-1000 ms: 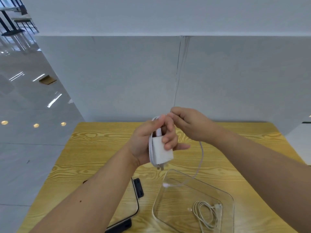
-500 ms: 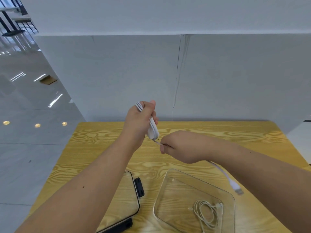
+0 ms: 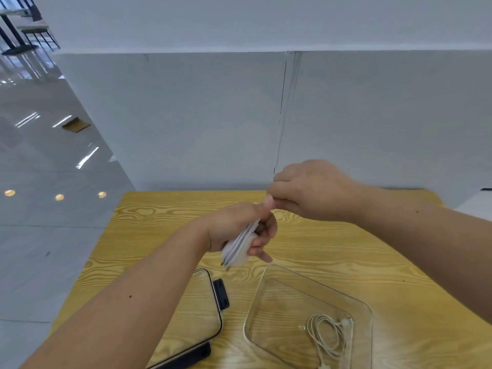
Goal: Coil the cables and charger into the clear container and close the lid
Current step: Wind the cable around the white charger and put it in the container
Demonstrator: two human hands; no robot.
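Note:
My left hand grips a white charger with its white cable wound around it; two metal prongs stick out at its lower end. My right hand is closed just above and right of it, touching the left thumb, and what it pinches is hidden by the fingers. The clear container stands open on the table in front of me, below both hands, with a coiled white cable lying inside it. Its clear lid with black clips lies flat to the container's left, partly under my left forearm.
The work goes on over a yellow wood-grain table. A white partition wall rises straight behind the table's far edge. Shiny grey floor lies to the left of the table.
My left hand has dropped and turned, so the wrapped charger now points prongs down. My right hand has risen from below the charger to above it, and the loose cable end no longer hangs free.

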